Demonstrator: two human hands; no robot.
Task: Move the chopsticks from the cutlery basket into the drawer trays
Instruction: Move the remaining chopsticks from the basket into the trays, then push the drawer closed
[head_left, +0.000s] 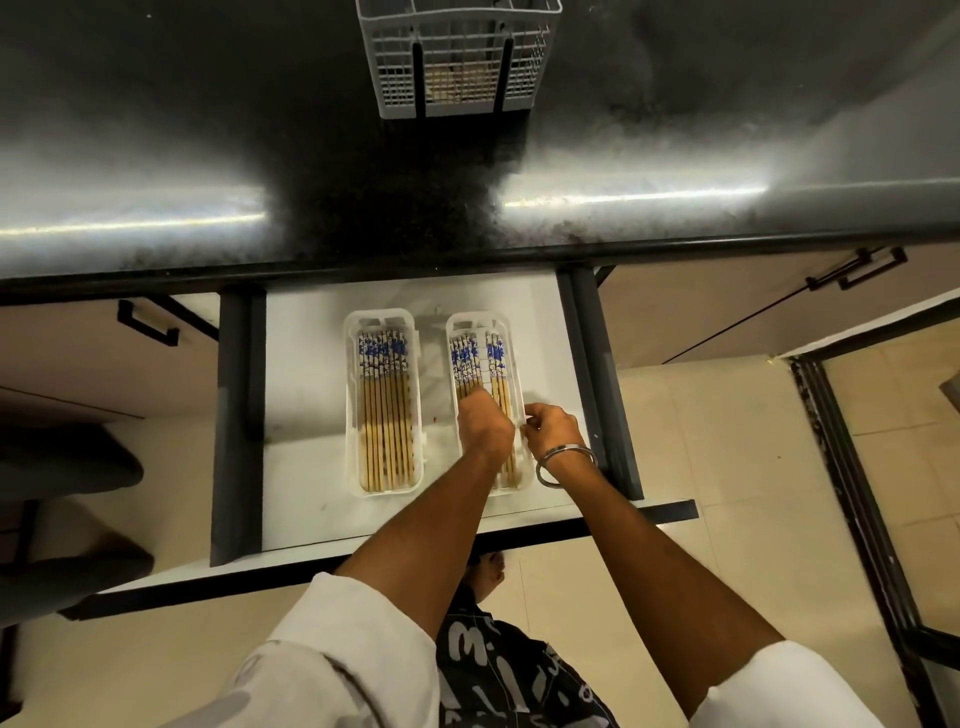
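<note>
An open white drawer (311, 364) holds two clear plastic trays. The left tray (384, 322) is filled with several wooden chopsticks (387, 410) with blue-and-white tops. The right tray (480, 321) holds several more chopsticks (475, 358). My left hand (485, 426) is down in the right tray, fingers curled on the chopsticks there. My right hand (553, 423) rests at the right tray's right rim, fingers curled against it; a metal bangle sits on that wrist. The white wire cutlery basket (457, 57) stands on the black counter at the top.
The glossy black counter (363, 208) runs across above the drawer. Cabinet fronts with black handles (150, 325) flank the drawer. Beige floor tiles and a dark door frame (852, 467) lie to the right.
</note>
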